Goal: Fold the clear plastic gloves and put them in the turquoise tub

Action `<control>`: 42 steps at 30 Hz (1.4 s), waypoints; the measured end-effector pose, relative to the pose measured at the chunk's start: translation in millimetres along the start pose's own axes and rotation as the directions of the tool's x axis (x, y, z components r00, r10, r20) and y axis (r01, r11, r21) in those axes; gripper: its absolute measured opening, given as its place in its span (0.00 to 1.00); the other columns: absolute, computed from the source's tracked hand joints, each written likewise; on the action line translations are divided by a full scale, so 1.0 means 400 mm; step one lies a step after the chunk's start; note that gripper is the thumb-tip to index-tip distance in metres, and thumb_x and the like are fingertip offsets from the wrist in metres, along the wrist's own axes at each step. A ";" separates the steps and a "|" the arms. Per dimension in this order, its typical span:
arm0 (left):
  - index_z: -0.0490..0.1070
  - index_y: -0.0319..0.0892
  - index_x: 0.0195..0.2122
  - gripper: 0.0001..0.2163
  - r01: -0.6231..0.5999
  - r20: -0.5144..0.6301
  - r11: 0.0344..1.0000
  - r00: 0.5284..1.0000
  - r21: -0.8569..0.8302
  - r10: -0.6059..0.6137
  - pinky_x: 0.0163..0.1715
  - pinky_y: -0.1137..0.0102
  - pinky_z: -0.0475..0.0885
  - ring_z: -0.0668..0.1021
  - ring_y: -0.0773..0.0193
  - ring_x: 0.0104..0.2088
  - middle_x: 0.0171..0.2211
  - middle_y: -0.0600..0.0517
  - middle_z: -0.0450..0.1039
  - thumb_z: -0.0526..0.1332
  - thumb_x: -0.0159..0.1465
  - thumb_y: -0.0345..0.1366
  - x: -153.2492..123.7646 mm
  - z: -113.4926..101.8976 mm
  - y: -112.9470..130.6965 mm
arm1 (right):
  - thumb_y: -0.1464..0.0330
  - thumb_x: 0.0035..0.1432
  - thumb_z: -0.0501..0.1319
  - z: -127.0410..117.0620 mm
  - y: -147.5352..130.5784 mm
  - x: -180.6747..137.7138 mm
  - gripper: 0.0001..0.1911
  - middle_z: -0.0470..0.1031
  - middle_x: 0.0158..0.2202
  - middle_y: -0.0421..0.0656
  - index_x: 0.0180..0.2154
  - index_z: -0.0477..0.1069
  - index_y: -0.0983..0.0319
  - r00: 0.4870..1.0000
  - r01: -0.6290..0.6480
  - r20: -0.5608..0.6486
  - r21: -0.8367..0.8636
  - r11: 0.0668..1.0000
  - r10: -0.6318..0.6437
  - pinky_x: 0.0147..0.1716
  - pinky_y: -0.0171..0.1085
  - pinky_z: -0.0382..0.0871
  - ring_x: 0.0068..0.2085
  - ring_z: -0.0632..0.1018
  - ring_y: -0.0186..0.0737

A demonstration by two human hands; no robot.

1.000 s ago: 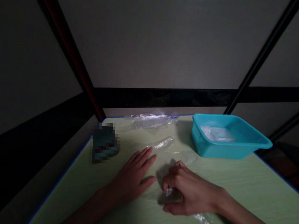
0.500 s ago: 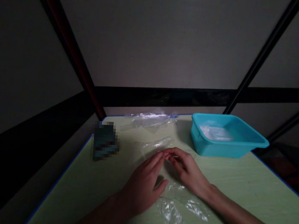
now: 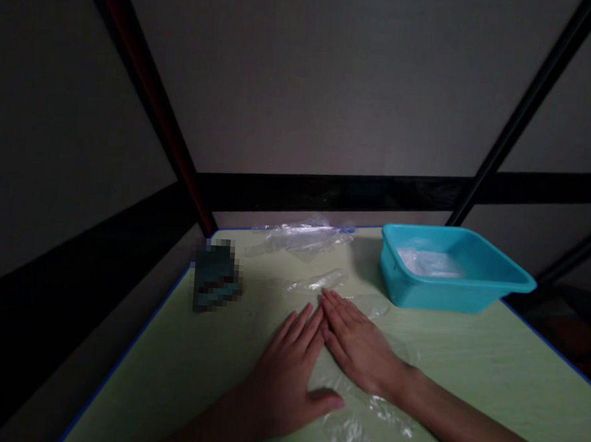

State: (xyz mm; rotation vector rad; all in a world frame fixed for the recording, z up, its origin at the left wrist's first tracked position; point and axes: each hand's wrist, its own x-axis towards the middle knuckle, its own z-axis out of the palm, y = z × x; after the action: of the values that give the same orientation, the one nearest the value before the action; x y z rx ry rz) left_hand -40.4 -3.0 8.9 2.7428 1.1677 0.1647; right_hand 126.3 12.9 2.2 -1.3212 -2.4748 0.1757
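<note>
A clear plastic bag or sheet [image 3: 350, 434] lies spread on the pale green table, with shiny creases toward the near edge and at its far end. My left hand [image 3: 291, 367] rests flat on it, fingers stretched out and thumb apart. Beside it my right hand [image 3: 360, 345] also lies flat on the plastic, its fingers extended and close together. The fingertips of both hands meet near the middle. Part of the plastic is hidden beneath the hands.
More crumpled clear plastic [image 3: 304, 237] lies along the table's back edge. On the back right stands a turquoise basin [image 3: 441, 295] with flat, clear-wrapped plastic [image 3: 430, 262] inside. A dark blurred object [image 3: 217, 276] is at the back left. A grey panelled wall [image 3: 324, 83] rises behind the table [image 3: 165, 380].
My right hand has gone from bent, pinching fingers to lying flat on the plastic. My left fingers have spread, and the thumb has moved outward to the right. The view has shifted slightly.
</note>
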 end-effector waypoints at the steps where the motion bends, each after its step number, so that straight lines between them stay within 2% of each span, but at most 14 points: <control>1: 0.45 0.37 0.59 0.39 0.019 0.005 1.000 1.000 0.001 -0.019 0.57 0.58 0.43 0.42 0.55 0.60 0.61 0.46 0.40 0.55 0.51 0.55 -0.005 -0.002 -0.003 | 0.64 0.61 0.44 0.000 0.001 -0.002 0.26 0.49 0.59 0.53 0.57 0.50 0.72 1.000 0.002 0.011 -0.023 1.000 -0.001 0.56 0.44 0.49 0.59 0.51 0.43; 6: 0.43 0.41 0.59 0.40 0.091 0.041 0.995 0.995 0.028 -0.092 0.57 0.57 0.42 0.42 0.54 0.60 0.62 0.48 0.35 0.56 0.51 0.55 -0.025 -0.010 -0.014 | 0.61 0.61 0.43 -0.011 0.026 -0.029 0.28 0.46 0.59 0.52 0.58 0.46 0.71 0.999 0.021 0.043 -0.102 0.995 -0.016 0.56 0.44 0.48 0.59 0.49 0.43; 13: 0.41 0.43 0.60 0.39 0.077 0.027 0.996 0.997 0.036 -0.078 0.57 0.57 0.42 0.41 0.54 0.60 0.62 0.49 0.34 0.55 0.52 0.54 -0.023 -0.003 -0.019 | 0.60 0.61 0.42 -0.028 0.095 -0.107 0.29 0.44 0.60 0.51 0.58 0.44 0.70 0.999 -0.047 -0.008 -0.164 0.985 0.046 0.56 0.44 0.48 0.60 0.47 0.42; 19: 0.42 0.40 0.60 0.39 0.068 0.044 0.998 0.997 0.003 -0.068 0.56 0.55 0.45 0.42 0.53 0.60 0.61 0.45 0.36 0.56 0.52 0.53 -0.020 -0.018 -0.020 | 0.59 0.61 0.42 -0.033 0.099 -0.113 0.29 0.45 0.59 0.51 0.58 0.45 0.71 0.998 -0.064 -0.010 -0.168 0.984 0.063 0.56 0.44 0.48 0.60 0.47 0.42; 22: 0.42 0.37 0.59 0.36 0.039 0.031 0.999 0.999 -0.012 -0.039 0.56 0.57 0.46 0.43 0.54 0.60 0.61 0.44 0.36 0.52 0.56 0.52 0.007 -0.046 -0.004 | 0.61 0.61 0.42 -0.037 0.093 -0.108 0.28 0.45 0.59 0.52 0.58 0.46 0.72 0.998 -0.057 0.015 -0.192 0.980 0.061 0.56 0.44 0.48 0.59 0.48 0.43; 25: 0.44 0.36 0.59 0.29 -0.047 -0.018 0.999 0.999 -0.019 0.047 0.57 0.61 0.45 0.44 0.59 0.60 0.61 0.45 0.39 0.45 0.61 0.48 0.061 -0.062 0.030 | 0.62 0.61 0.42 -0.034 0.096 -0.107 0.27 0.45 0.59 0.53 0.57 0.47 0.73 0.998 -0.055 0.024 -0.205 0.977 0.061 0.56 0.44 0.48 0.59 0.48 0.44; 28: 0.44 0.32 0.59 0.27 -0.087 -0.029 0.996 0.996 -0.020 0.086 0.57 0.63 0.47 0.46 0.60 0.60 0.60 0.42 0.41 0.40 0.64 0.46 0.116 -0.043 0.061 | 0.63 0.61 0.43 -0.025 0.104 -0.110 0.28 0.45 0.59 0.53 0.57 0.48 0.73 0.999 -0.038 0.000 -0.194 0.980 0.039 0.57 0.44 0.48 0.60 0.48 0.44; 31: 0.44 0.32 0.59 0.27 -0.113 -0.042 0.994 0.993 -0.008 0.113 0.57 0.64 0.47 0.48 0.60 0.59 0.60 0.42 0.43 0.41 0.64 0.46 0.142 -0.007 0.064 | 0.63 0.61 0.44 -0.020 0.108 -0.111 0.28 0.44 0.59 0.53 0.57 0.48 0.74 1.000 -0.022 -0.012 -0.194 0.981 0.020 0.57 0.43 0.49 0.60 0.48 0.43; 33: 0.45 0.33 0.59 0.27 -0.118 -0.055 0.993 0.991 0.005 0.118 0.57 0.64 0.47 0.48 0.61 0.59 0.60 0.43 0.44 0.41 0.64 0.47 0.139 0.008 0.041 | 0.63 0.61 0.43 -0.023 0.105 -0.110 0.27 0.44 0.59 0.52 0.57 0.47 0.73 1.000 -0.027 -0.015 -0.196 0.980 0.025 0.57 0.43 0.49 0.60 0.48 0.43; 36: 0.46 0.37 0.59 0.25 -0.103 -0.068 0.994 0.992 0.028 0.104 0.57 0.64 0.47 0.48 0.62 0.59 0.60 0.46 0.44 0.43 0.64 0.45 0.113 0.007 -0.028 | 0.64 0.61 0.43 -0.028 0.097 -0.108 0.27 0.45 0.59 0.51 0.58 0.47 0.72 0.999 -0.046 -0.025 -0.178 0.983 0.042 0.56 0.44 0.49 0.60 0.48 0.43; 40: 0.47 0.36 0.58 0.23 0.038 -0.062 0.997 0.998 0.074 -0.033 0.56 0.63 0.47 0.49 0.62 0.59 0.60 0.45 0.45 0.43 0.64 0.41 0.065 -0.011 -0.134 | 0.63 0.61 0.42 -0.028 0.099 -0.114 0.27 0.44 0.59 0.51 0.58 0.46 0.72 0.997 -0.070 0.002 -0.156 0.985 0.071 0.56 0.44 0.48 0.59 0.48 0.43; 42: 0.47 0.35 0.58 0.23 0.094 -0.065 0.992 0.994 0.088 -0.088 0.56 0.62 0.48 0.50 0.62 0.59 0.60 0.44 0.45 0.44 0.64 0.41 0.047 -0.017 -0.167 | 0.62 0.61 0.42 -0.033 0.102 -0.116 0.28 0.44 0.60 0.50 0.58 0.46 0.71 0.997 -0.078 0.017 -0.131 0.988 0.081 0.56 0.45 0.48 0.59 0.48 0.44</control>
State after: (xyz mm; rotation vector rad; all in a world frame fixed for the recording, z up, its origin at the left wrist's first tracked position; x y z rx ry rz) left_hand -75.8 56.9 3.8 2.7726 1.3456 0.1897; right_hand 186.8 -3.2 -6.5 -1.4799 -2.4908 0.0486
